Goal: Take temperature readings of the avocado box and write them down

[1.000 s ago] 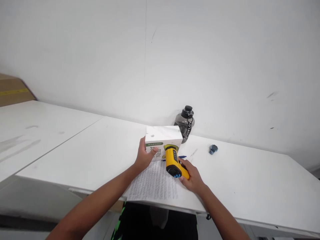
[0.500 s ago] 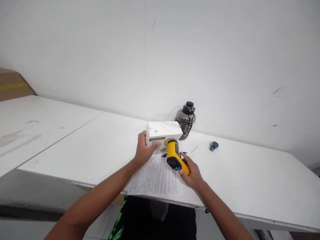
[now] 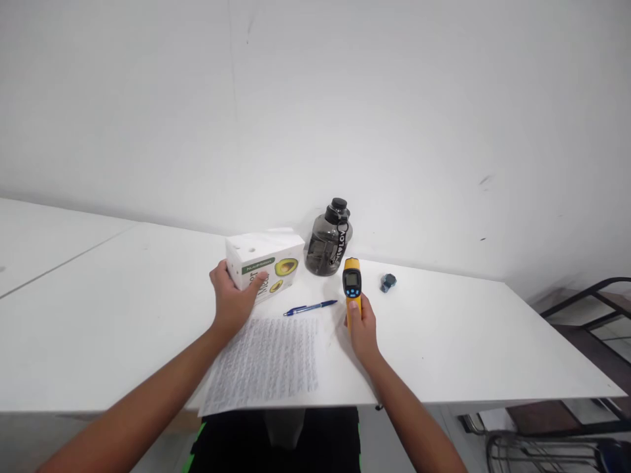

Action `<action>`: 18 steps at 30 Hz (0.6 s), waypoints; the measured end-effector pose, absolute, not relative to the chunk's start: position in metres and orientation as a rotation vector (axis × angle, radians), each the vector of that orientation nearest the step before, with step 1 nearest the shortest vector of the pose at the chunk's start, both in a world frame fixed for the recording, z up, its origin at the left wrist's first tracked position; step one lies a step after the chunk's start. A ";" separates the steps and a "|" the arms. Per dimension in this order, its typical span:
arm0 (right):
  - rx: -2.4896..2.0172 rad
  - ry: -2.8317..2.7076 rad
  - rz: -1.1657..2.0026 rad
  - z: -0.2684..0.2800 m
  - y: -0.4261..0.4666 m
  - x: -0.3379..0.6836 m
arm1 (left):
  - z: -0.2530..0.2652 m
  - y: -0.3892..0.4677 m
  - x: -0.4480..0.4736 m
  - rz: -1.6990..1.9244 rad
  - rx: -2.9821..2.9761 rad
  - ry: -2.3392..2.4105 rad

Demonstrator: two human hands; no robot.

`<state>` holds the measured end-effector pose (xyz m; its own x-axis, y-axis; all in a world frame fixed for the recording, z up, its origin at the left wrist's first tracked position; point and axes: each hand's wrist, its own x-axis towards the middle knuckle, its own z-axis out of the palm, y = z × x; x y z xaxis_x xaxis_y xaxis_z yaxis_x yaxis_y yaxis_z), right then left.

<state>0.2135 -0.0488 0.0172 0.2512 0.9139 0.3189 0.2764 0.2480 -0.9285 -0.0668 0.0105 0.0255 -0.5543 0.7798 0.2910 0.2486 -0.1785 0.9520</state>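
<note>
My left hand (image 3: 235,295) is closed on the left end of a white box (image 3: 266,253) printed with avocados, its thumb across the front face. In my right hand (image 3: 363,328) is a yellow and black infrared thermometer (image 3: 351,279), gripped by its handle, with its small screen and blue buttons turned toward me. The thumb lies just below the buttons. Between the hands a blue pen (image 3: 310,308) lies on the table. Nearer to me is a sheet of paper (image 3: 266,361) covered in writing, partly under my left forearm.
A dark see-through water bottle (image 3: 328,240) stands behind the box, near the wall. A blue wristwatch (image 3: 388,282) lies right of the thermometer. The white table (image 3: 444,348) ends at the right, with a dark metal frame (image 3: 591,309) beyond it.
My right hand has moved the thermometer away from the box, turning it upright with the screen toward me. The pen now shows fully. The view has swung right.
</note>
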 end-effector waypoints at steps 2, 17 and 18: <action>-1.269 -1.216 0.724 0.018 -0.049 0.213 | 0.027 0.010 -0.066 1.789 1.173 1.680; -1.187 -1.326 0.700 0.018 -0.053 0.218 | 0.018 0.018 -0.068 1.853 1.189 1.608; -1.184 -1.325 0.708 0.018 -0.053 0.218 | 0.018 0.019 -0.068 1.845 1.189 1.611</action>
